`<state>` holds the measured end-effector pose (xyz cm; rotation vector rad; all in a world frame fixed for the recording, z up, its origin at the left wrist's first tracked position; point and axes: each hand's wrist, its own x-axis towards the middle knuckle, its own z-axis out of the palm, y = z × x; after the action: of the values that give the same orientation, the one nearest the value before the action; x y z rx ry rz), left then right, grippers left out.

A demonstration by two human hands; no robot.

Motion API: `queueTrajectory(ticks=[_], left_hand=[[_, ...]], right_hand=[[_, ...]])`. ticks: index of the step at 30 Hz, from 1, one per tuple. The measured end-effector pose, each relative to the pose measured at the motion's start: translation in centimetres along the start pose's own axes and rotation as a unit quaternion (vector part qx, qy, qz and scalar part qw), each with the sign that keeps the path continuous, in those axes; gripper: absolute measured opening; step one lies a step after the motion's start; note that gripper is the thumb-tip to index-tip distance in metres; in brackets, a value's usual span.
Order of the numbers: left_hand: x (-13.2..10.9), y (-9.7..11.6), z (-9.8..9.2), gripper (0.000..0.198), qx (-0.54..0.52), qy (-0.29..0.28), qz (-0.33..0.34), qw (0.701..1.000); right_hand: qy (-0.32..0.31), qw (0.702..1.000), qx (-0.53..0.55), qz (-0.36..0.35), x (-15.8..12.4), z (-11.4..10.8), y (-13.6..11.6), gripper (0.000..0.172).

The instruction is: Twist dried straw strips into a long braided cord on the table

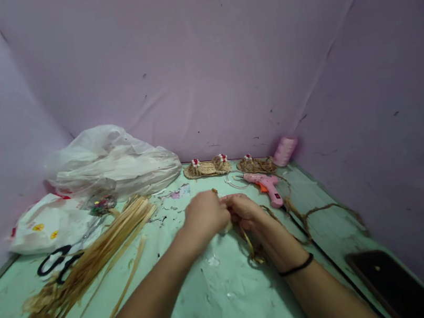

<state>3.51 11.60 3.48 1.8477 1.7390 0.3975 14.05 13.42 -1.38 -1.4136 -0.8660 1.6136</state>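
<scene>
Both my hands meet over the middle of the green tabletop (232, 294). The fingers of my left hand (206, 214) are closed, and what they grip is mostly hidden behind the knuckles. My right hand (245, 209) pinches beside it, fingertips touching the left. From under the right hand a dry straw-coloured fibre strip (249, 243) hangs down to a curled end on the table. Left of my hands lies a bundle of long dry fibre strips (102, 250). Beyond them, small woven slippers (209, 168) with red-and-white beads stand by the wall, near a darker woven piece (261, 165).
At right lie a pink glue gun (265, 183) with a black cord (331, 263), a brown braided cord (326, 207), a pink thread spool (285, 151) and a dark phone (393, 283). At left are black-handled scissors (55, 261), a white plastic bag (113, 163) and a smaller printed bag (50, 223).
</scene>
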Motion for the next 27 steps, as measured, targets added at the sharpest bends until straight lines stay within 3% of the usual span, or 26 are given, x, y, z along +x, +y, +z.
queueTrajectory(ticks=[1,2,4,7,9,11,14,15,17,19,20,23,27], left_hand=[[0.6,-0.3,-0.6,0.017,-0.009,0.032,0.006,0.999],[1.2,-0.6,-0.9,0.017,-0.049,0.026,-0.013,0.998],[2.1,-1.0,-0.9,0.013,-0.162,-0.036,-0.073,0.983],[3.1,-1.5,0.2,0.01,-0.306,-0.153,-0.139,0.929],[3.6,-2.0,1.0,0.014,-0.353,-0.204,-0.158,0.899],[3.9,-2.5,1.4,0.013,-0.365,-0.221,-0.167,0.889],[4.2,-3.1,1.5,0.01,-0.307,-0.175,-0.161,0.922],[4.2,-3.1,1.6,0.013,-0.278,-0.141,-0.15,0.938],[4.2,-3.2,2.0,0.021,-0.241,-0.076,-0.121,0.96],[4.3,-3.4,2.5,0.024,-0.249,-0.038,-0.091,0.963],[4.4,-3.5,2.8,0.023,-0.26,-0.035,-0.082,0.961],[4.5,-3.6,3.2,0.021,-0.286,-0.041,-0.074,0.955],[4.3,-3.2,2.8,0.018,-0.294,-0.056,-0.102,0.949]], right_hand=[[-0.006,1.0,-0.003,0.007,-0.1,0.0,-0.1,0.011],[-0.013,1.0,-0.006,0.011,-0.1,-0.1,-0.2,0.012],[-0.036,0.999,-0.009,0.015,-0.2,-0.2,-0.3,0.01],[-0.075,0.997,-0.021,0.016,0.0,-0.6,-0.2,0.004],[-0.091,0.995,-0.04,0.007,0.3,-0.8,0.0,0.003],[-0.087,0.993,-0.073,-0.024,0.6,-1.0,0.2,0.003],[-0.04,0.972,-0.212,-0.099,0.8,-1.1,0.3,0.005],[-0.017,0.948,-0.289,-0.131,0.7,-1.0,0.3,0.007],[0.031,0.874,-0.443,-0.198,0.4,-0.9,0.1,0.011],[0.059,0.804,-0.54,-0.242,-0.1,-0.8,-0.1,0.016],[0.065,0.786,-0.561,-0.25,-0.3,-0.8,-0.2,0.018],[0.084,0.78,-0.572,-0.241,-0.9,-0.7,-0.6,0.017],[0.133,0.815,-0.535,-0.178,-1.6,-0.5,-1.5,0.009]])
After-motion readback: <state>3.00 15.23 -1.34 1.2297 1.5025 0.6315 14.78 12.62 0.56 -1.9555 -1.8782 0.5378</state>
